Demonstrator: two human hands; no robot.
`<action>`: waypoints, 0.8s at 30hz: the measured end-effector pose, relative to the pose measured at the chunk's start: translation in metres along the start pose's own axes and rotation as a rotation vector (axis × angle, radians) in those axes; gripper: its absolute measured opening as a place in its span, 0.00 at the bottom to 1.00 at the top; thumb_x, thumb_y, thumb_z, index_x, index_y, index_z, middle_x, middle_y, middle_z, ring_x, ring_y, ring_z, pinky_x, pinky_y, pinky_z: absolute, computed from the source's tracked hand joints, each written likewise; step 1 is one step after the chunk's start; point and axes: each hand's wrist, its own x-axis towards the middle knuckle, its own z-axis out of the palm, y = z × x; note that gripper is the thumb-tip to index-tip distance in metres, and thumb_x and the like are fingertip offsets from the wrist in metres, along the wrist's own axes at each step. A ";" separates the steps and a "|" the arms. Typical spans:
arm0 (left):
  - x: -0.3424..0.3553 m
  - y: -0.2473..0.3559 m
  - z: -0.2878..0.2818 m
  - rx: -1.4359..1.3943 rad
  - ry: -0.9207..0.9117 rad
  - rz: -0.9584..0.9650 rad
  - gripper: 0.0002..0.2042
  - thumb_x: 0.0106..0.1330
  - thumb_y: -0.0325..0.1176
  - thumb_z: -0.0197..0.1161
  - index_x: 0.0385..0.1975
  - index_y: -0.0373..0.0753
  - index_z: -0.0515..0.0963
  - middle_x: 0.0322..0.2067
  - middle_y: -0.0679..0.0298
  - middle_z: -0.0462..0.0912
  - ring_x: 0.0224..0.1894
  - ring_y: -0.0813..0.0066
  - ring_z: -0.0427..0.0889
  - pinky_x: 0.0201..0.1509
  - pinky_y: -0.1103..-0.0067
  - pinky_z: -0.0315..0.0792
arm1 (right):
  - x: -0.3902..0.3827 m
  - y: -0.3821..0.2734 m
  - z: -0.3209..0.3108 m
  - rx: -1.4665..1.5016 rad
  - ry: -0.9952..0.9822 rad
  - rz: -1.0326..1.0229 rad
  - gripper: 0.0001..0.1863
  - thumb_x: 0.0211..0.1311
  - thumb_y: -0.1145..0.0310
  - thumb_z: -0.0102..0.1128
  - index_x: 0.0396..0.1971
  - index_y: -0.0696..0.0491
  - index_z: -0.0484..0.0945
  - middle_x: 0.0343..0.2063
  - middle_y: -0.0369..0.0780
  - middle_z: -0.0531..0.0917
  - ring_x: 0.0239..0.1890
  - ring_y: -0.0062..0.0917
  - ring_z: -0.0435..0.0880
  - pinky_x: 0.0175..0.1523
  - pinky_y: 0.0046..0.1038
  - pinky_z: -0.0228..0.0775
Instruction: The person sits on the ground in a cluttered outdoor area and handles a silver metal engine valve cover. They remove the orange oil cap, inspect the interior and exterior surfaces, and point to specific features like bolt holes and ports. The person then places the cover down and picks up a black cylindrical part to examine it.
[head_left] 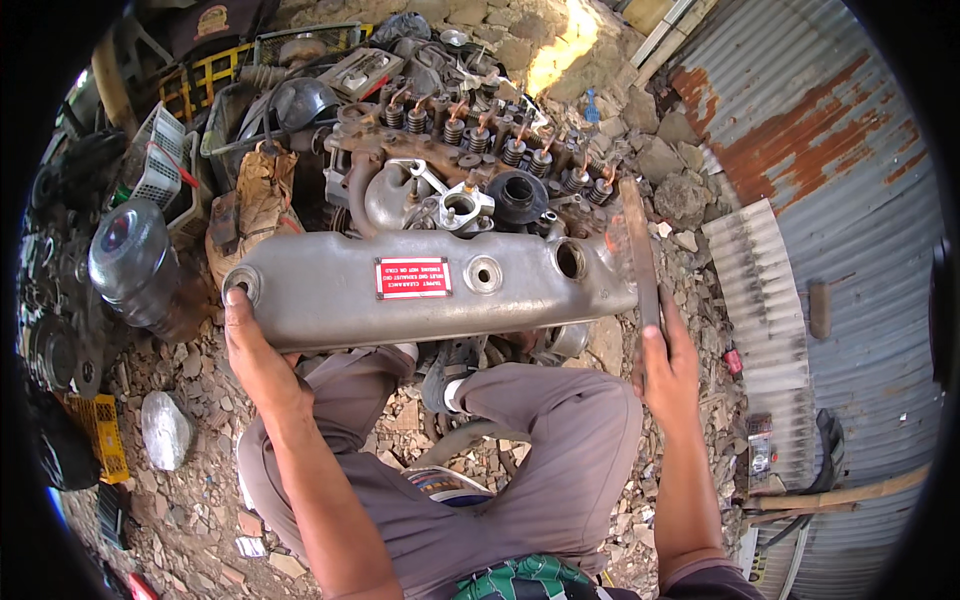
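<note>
A grey metal valve cover [330, 275] with a red label plate spans the space above my lap. My left hand [265, 355] grips its left end, the thumb on top beside a round bolt hole. At the other end my right hand [668, 365] is closed around a long, flat brownish bar [638, 240], which stands upright in the picture against the cover's right end. Whether the bar is wood or rusty metal I cannot tell. Just beyond the cover lies an engine cylinder head [455, 150] with a row of valve springs and rocker parts, partly hidden by the cover.
A large clear plastic bottle [140, 260] and a white plastic basket [160, 155] are at the left. Rubble [205, 510] covers the ground. A corrugated metal wall [850, 330] rises on the right. A yellow crate [100, 440] sits low at the left.
</note>
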 end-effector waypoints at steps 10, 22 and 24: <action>0.002 -0.004 0.001 0.016 -0.002 0.034 0.29 0.66 0.62 0.56 0.52 0.41 0.75 0.33 0.68 0.80 0.20 0.87 0.72 0.15 0.89 0.57 | 0.010 0.033 -0.014 -0.497 0.063 -0.447 0.27 0.67 0.68 0.57 0.66 0.50 0.69 0.37 0.49 0.81 0.37 0.40 0.80 0.46 0.36 0.72; -0.003 0.002 0.007 0.012 0.020 0.029 0.30 0.66 0.63 0.56 0.52 0.39 0.75 0.34 0.68 0.80 0.21 0.87 0.73 0.15 0.90 0.56 | -0.001 0.042 -0.026 -0.567 0.100 -0.458 0.29 0.64 0.70 0.58 0.67 0.44 0.69 0.29 0.47 0.77 0.30 0.38 0.78 0.39 0.37 0.72; -0.003 0.003 0.001 0.014 -0.015 0.014 0.31 0.66 0.63 0.56 0.52 0.39 0.75 0.33 0.68 0.80 0.20 0.87 0.72 0.15 0.89 0.56 | -0.017 0.035 -0.015 -0.567 0.042 -0.492 0.30 0.63 0.71 0.59 0.67 0.44 0.69 0.28 0.47 0.77 0.30 0.38 0.79 0.39 0.36 0.72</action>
